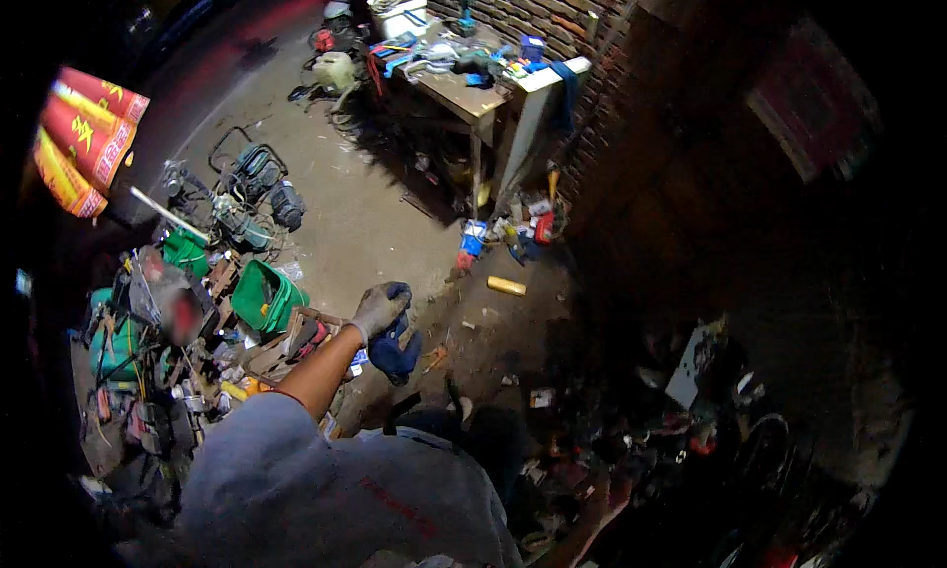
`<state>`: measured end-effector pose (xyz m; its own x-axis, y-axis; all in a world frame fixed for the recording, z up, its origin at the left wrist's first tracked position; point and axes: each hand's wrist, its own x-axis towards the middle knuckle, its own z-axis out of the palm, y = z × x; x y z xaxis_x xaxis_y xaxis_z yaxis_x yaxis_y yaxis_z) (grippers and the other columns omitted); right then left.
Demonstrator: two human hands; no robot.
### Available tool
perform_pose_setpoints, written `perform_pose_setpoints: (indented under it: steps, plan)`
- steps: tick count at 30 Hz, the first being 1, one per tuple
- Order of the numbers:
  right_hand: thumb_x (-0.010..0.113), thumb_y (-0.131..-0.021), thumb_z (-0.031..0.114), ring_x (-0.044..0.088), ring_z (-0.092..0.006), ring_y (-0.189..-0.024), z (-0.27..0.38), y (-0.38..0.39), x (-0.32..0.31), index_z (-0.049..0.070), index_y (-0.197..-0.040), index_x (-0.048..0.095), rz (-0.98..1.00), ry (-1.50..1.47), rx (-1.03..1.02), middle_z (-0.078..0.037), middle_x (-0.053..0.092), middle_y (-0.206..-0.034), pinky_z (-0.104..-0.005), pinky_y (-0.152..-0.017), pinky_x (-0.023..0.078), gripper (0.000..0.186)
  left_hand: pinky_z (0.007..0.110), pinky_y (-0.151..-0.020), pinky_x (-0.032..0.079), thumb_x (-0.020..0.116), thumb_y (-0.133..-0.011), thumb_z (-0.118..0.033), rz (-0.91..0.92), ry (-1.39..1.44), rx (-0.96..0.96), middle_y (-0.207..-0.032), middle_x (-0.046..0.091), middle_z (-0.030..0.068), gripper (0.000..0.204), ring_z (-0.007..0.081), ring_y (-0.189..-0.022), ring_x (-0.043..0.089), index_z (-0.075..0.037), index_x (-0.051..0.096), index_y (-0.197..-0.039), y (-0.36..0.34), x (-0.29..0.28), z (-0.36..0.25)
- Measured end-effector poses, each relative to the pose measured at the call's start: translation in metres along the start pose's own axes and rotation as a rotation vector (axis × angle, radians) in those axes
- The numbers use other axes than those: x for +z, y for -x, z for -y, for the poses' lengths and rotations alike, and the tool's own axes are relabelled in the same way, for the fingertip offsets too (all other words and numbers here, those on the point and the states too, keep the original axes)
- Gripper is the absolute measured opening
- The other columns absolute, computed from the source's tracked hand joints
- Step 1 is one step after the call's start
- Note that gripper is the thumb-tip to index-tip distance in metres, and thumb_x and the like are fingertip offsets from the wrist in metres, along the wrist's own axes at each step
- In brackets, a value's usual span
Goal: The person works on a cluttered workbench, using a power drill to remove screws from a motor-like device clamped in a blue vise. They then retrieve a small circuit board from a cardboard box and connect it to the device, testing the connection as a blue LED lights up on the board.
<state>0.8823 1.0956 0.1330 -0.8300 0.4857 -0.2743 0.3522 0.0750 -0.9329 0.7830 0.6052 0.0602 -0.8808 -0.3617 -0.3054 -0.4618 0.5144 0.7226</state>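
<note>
My left hand [376, 310] reaches forward near the middle of the head view, in a pale work glove with dark fingertips. Its fingers are curled closed. From it hangs a dark blue, limp thing [395, 355] with finger-like lobes that looks like a work glove. The hand hides where it is gripped. My right hand does not show; the lower right is very dark. Just left of my wrist stands an open green bucket [266, 298] among scattered tools and scrap.
A worktable [469, 97] heaped with tools stands ahead by a brick wall, with a cordless drill [465, 12] on it. Machines with a tubular frame [254, 178] sit on the floor at left. A yellow cylinder [506, 286] lies ahead. Dim clutter covers the lower right.
</note>
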Motion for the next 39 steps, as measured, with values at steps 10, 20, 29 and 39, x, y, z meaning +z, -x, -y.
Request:
perform_pose_setpoints:
  steps: [10,20,29,39]
  plan:
    - [0.070,-0.083,0.008,0.054,-0.0101,-0.076,0.102,-0.144,0.291,-0.001,-0.097,0.061,0.521,0.026,-0.273,-0.001,0.059,-0.083,-0.0272,-0.069,0.045,0.019,0.045,-0.078,0.050,0.063,-0.085,-0.046,-0.459,0.016,-0.233,-0.088,0.068,0.0225,0.045,0.0361,-0.085,0.067,-0.002,0.070,-0.094,-0.094,-0.112,0.019]
    - [0.067,-0.088,0.013,0.053,-0.0047,-0.066,0.229,-0.217,0.581,-0.001,-0.101,0.060,0.879,-0.168,-0.259,0.000,0.062,-0.079,-0.0189,-0.061,0.041,0.020,0.033,-0.079,0.051,0.061,-0.090,-0.015,-0.797,0.077,-0.107,-0.097,0.071,0.0134,0.025,0.0210,-0.085,0.066,0.001,0.066,-0.109,-0.145,-0.229,0.039]
    - [0.061,-0.091,0.011,0.053,-0.0074,-0.071,0.240,-0.209,0.777,0.000,-0.103,0.058,1.018,-0.581,-0.091,-0.002,0.060,-0.084,-0.0224,-0.065,0.042,0.017,0.034,-0.089,0.049,0.063,-0.089,-0.017,-0.571,0.143,0.084,-0.111,0.067,0.0165,0.030,0.0271,-0.099,0.065,-0.002,0.064,-0.115,-0.382,-0.325,0.057]
    - [0.057,-0.094,0.015,0.062,-0.0161,-0.090,0.240,-0.195,0.878,0.004,-0.112,0.057,0.706,-0.902,0.099,-0.004,0.064,-0.096,-0.0342,-0.084,0.048,0.020,0.033,-0.087,0.051,0.057,-0.093,-0.017,-0.253,0.116,0.390,-0.109,0.070,0.0137,0.030,0.0215,-0.100,0.068,-0.002,0.062,-0.119,-0.575,-0.398,0.001]
